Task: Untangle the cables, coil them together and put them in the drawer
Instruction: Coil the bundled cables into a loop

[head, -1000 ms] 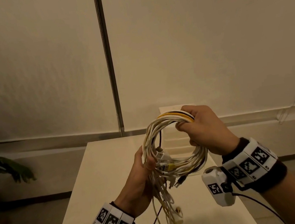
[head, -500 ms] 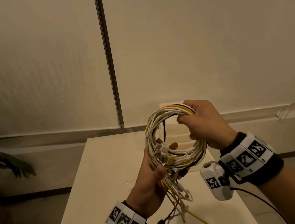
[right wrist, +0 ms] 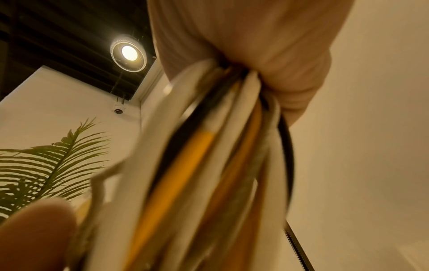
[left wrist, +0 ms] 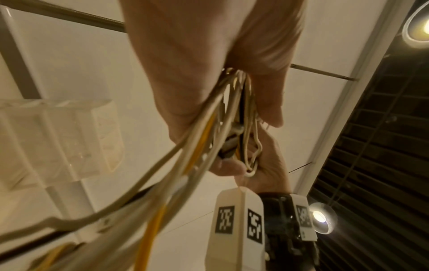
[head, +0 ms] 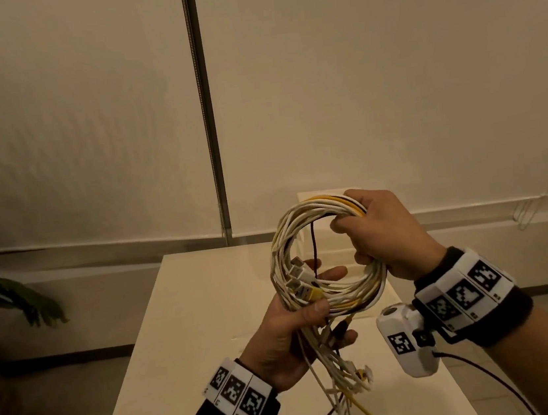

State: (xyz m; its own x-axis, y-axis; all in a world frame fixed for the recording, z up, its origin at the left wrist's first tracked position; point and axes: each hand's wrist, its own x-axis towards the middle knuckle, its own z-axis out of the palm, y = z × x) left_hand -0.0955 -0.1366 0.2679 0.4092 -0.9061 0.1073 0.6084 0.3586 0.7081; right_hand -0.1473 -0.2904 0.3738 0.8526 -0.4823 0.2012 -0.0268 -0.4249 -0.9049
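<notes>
1. Two bare hands hold one coil of thin white, yellow and black cables (head: 327, 256) in the air above a pale rectangular tabletop (head: 190, 321).
2. Right hand (head: 386, 231): fingers curled tight round the top-right arc of the coil, thumb closed under the strands. Right wrist view: bundle (right wrist: 209, 155) runs straight out of the closed fist (right wrist: 267, 45); picture blurred.
3. Left hand (head: 292, 336): thumb presses the lower-left arc against the palm; the upper fingers (head: 332, 274) lie nearly straight behind the loop, and a lower finger curls under the loose tails.
4. Loose cable ends (head: 344, 367) hang from the left hand toward the tabletop; several plugs (head: 300, 280) cluster at the coil's left side.
5. Left wrist view: strands (left wrist: 197, 146) pass through the grip (left wrist: 209, 64).
6. Green palm-like plant (head: 11, 301) stands at far left, well apart from the tabletop.
</notes>
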